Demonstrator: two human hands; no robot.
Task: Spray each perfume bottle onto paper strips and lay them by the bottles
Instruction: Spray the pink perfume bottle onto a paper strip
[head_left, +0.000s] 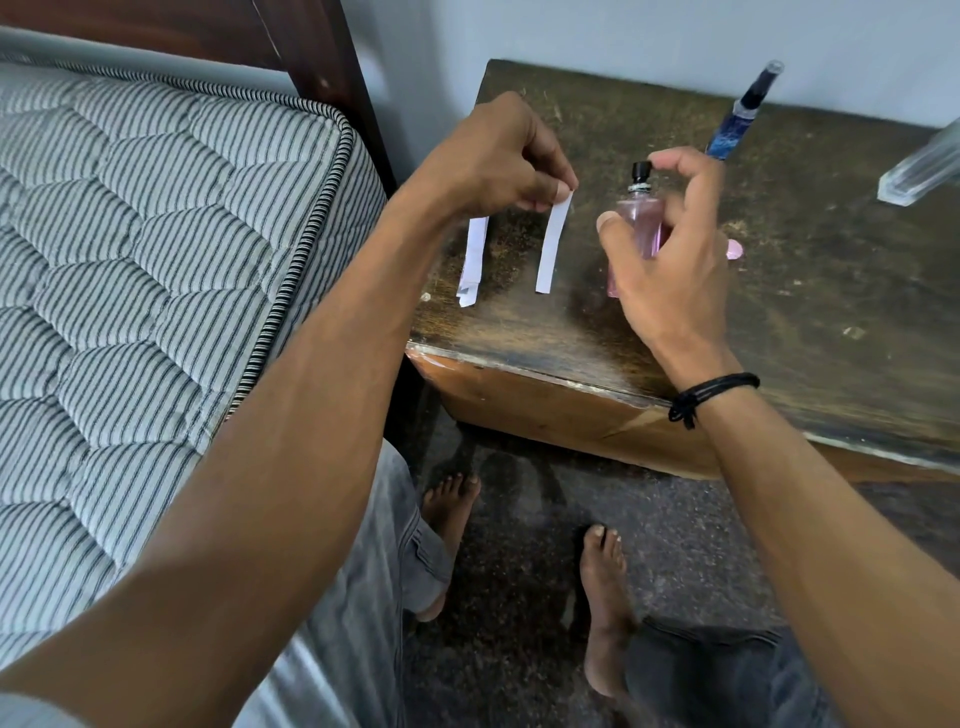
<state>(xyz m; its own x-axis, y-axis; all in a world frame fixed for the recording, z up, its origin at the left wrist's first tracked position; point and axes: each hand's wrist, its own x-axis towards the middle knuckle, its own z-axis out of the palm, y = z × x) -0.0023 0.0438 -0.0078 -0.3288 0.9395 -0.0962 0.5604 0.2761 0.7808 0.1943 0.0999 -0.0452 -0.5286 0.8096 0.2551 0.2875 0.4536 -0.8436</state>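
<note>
A bedroom in a home: a quilted mattress (130, 260) in grey stripes lies against a dark wooden headboard (291, 47), with a worn wooden bedside table (805, 286) just beside it, against a pale wall (623, 31). A person's bare feet (452, 519) stand on the dark speckled floor (675, 545).

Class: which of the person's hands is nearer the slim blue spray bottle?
Right. The right hand, gripping the pink perfume bottle, sits just in front of the blue spray bottle; the left hand, pinching a paper strip, is farther to its left.
</note>
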